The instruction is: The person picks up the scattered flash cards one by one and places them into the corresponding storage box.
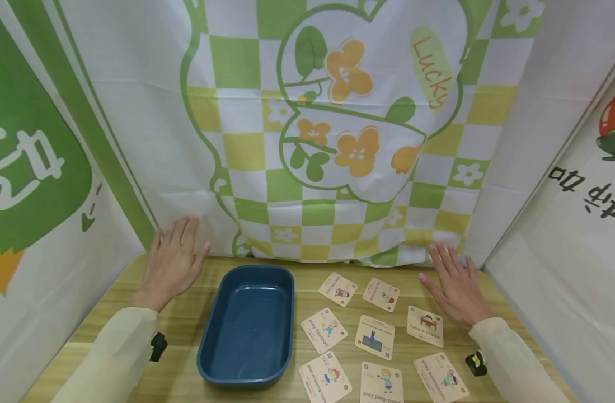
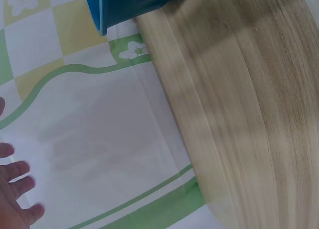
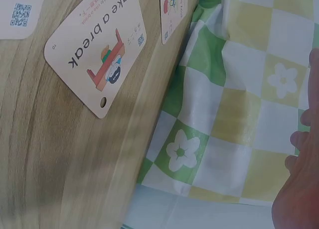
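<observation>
My left hand (image 1: 173,260) is held out flat, fingers straight, to the left of a dark blue plastic tray (image 1: 206,336). It holds nothing; its fingertips (image 2: 17,171) show at the left edge of the left wrist view. On the other side, my right hand (image 1: 457,285) is spread with nothing in it, just beyond the "take a break" card (image 1: 425,326). That card (image 3: 99,50) lies flat, with a punched hole in one corner. Several more picture cards lie in loose rows right of the tray, among them a "play football" card (image 1: 324,330) and a "play ping-pong" card (image 1: 381,383).
The wooden table (image 1: 181,358) ends at a hanging checkered cloth (image 1: 337,224) along its back edge. Printed white panels stand at the left (image 1: 60,280) and right (image 1: 564,280). A small black device (image 1: 475,364) is strapped at my right wrist, another (image 1: 158,346) at the left.
</observation>
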The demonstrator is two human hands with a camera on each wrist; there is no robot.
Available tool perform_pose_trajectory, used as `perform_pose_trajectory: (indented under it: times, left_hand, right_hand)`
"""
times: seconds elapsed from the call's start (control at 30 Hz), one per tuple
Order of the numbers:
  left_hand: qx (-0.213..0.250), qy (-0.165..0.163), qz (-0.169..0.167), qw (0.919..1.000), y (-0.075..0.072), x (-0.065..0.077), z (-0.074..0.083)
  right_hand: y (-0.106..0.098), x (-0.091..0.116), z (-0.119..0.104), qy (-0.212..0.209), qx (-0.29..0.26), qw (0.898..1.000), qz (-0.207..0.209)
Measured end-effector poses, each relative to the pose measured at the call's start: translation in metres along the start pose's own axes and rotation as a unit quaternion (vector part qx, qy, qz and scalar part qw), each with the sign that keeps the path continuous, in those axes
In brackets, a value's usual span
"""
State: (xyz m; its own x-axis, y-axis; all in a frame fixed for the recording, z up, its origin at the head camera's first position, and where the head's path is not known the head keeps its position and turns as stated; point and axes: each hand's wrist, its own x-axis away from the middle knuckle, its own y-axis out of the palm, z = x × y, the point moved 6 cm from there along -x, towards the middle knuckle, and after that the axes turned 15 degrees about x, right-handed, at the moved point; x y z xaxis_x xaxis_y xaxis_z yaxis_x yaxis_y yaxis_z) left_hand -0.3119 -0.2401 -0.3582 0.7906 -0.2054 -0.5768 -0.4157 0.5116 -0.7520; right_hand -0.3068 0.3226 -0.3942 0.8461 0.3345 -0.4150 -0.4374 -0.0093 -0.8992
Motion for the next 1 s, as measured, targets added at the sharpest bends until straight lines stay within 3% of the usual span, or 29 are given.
perform_pose_trajectory:
  times: [0.13, 0.27, 0.47, 0.67, 0.8, 1.0]
  left_hand:
    - [-0.007, 0.023, 0.027, 0.9993, -0.002, 0.0, 0.005]
    - [-0.009, 0.014, 0.02, 0.9997, -0.001, 0.001, 0.006]
    - [0.031, -0.033, -0.029, 0.9985, 0.005, 0.003, 0.003]
    - [0.101, -0.075, -0.076, 0.9891, 0.018, 0.012, -0.007]
    - [0.168, -0.098, -0.095, 0.9763, 0.031, 0.023, -0.015]
    - [0.291, -0.124, -0.102, 0.9432, 0.05, 0.044, -0.021]
  right_hand:
    - [-0.001, 0.001, 0.0, 0.002, 0.0, 1.0, -0.002]
    - [-0.001, 0.001, 0.0, 0.001, 0.0, 1.0, -0.002]
    - [0.0, 0.001, 0.0, -0.001, 0.001, 1.0, -0.003]
    - [-0.002, 0.002, 0.0, 0.0, -0.002, 1.0, -0.01]
    - [-0.002, 0.004, 0.0, 0.002, -0.007, 1.0, -0.018]
    - [-0.002, 0.005, -0.001, 0.003, -0.014, 1.0, -0.021]
